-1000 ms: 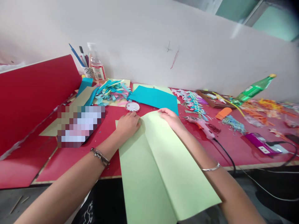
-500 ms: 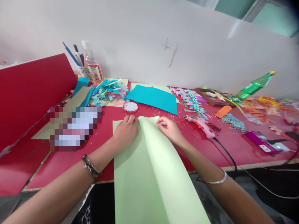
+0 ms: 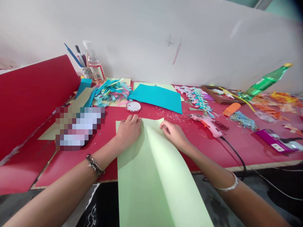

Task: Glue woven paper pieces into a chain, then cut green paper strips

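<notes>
A large light green sheet of paper [image 3: 139, 176] lies partly on the red table and hangs over its front edge toward me. Its right side is curled over to the left. My left hand [image 3: 129, 129] presses on the sheet near its far edge, fingers bent beside the fold line. At the far right corner, my right hand [image 3: 174, 134] has its fingers curled in a pinch at the paper's edge. Just beyond the sheet sits a small round lid [image 3: 133, 106] with white bits in it. Past that lies a blue sheet of paper [image 3: 158, 98].
A pink glue gun [image 3: 208, 125] with a black cord lies right of my hands, near a purple power strip [image 3: 276, 141]. Paper strips [image 3: 112, 91], a clear bottle [image 3: 96, 64] and a pen cup [image 3: 86, 72] stand back left. A green bottle [image 3: 266, 82] leans at the right.
The view has shifted slightly, so the things on the table appear a little farther right. Both hands stay at the paper's far edge, and the fold looks nearly the same.
</notes>
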Demonstrator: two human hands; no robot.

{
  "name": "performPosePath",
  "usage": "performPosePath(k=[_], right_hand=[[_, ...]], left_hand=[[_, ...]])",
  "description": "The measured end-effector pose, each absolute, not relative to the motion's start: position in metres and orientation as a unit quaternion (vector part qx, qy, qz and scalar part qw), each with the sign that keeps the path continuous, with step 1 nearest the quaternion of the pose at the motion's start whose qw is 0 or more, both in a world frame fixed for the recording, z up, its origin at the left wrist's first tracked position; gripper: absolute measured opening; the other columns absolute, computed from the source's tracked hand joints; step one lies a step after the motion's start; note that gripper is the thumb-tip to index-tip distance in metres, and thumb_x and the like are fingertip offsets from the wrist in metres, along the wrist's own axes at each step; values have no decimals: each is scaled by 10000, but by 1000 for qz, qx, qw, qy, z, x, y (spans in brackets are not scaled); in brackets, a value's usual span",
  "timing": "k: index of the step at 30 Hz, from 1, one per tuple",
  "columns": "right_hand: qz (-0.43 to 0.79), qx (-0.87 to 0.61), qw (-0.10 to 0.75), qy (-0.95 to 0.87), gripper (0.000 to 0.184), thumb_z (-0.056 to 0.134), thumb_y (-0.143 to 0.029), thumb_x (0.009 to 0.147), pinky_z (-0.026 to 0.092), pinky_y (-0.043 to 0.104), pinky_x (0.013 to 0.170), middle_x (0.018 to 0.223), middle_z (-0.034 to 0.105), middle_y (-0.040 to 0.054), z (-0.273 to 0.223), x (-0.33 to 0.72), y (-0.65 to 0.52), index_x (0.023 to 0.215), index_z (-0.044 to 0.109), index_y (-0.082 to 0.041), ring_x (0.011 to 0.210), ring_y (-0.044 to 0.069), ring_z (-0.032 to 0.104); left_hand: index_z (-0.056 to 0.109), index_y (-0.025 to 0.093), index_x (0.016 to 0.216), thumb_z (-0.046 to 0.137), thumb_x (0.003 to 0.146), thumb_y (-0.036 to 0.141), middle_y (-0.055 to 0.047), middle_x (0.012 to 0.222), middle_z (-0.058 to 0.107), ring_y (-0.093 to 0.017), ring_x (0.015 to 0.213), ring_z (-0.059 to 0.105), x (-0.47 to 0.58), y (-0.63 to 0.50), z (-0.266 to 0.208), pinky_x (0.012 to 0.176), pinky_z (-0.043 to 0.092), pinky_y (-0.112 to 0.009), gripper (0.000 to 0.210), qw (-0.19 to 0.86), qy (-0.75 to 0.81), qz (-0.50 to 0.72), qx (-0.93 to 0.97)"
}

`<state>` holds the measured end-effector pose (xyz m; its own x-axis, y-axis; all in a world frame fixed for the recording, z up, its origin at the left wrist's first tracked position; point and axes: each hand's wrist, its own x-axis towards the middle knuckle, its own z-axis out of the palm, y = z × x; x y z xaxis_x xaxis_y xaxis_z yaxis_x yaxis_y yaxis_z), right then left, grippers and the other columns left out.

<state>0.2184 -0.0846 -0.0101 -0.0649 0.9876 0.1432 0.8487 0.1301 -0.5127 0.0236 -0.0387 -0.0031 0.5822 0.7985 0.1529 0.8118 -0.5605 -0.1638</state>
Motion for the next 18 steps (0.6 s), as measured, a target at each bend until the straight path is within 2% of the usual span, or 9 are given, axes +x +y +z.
performPosePath(k=[4,7,10,12,15,18], right_hand=[[138,-650,241,-707,171,359,-181,766,274,227,524,568,468,-20,-12,224,-88,810,524,-198,513,129,440],[174,-657,283,-677,146,404,-251,779,290,236,518,574,466,-32,-9,223,-92,884,492,-203,507,130,442],[306,-639,352,-612,322,489,-362,760,371,253,563,722,555,-10,1,217,-100,1036,402,-221,617,149,534],[406,-615,368,-566,418,512,-385,753,415,275,608,818,588,16,8,213,-107,1106,349,-232,702,164,579],[460,-616,340,-541,427,500,-345,769,412,266,574,729,565,-2,12,211,-118,1147,341,-225,647,152,569],[414,-632,321,-572,371,457,-304,787,342,232,493,611,463,-51,7,216,-125,1137,364,-224,515,113,466]], left_hand=[[462,119,1205,315,877,248,-154,1079,525,-269,1005,467,23,-45,-1,783,431,-390,382,69,-446,-32,-892],[413,149,1262,336,876,301,-170,1229,467,-305,1130,412,20,-57,-3,874,380,-460,422,52,-442,-34,-895],[322,150,1324,283,891,326,-181,1365,336,-321,1243,302,19,-68,-7,913,328,-530,469,51,-448,-16,-893],[286,147,1341,256,896,326,-186,1389,297,-317,1270,264,19,-71,-10,922,303,-563,481,49,-454,-8,-890],[264,153,1352,249,896,323,-188,1399,276,-310,1282,249,20,-70,-12,926,281,-591,486,38,-463,-9,-886],[271,192,1350,259,894,332,-174,1404,272,-306,1287,244,20,-69,-12,926,270,-609,477,16,-467,-14,-884]])
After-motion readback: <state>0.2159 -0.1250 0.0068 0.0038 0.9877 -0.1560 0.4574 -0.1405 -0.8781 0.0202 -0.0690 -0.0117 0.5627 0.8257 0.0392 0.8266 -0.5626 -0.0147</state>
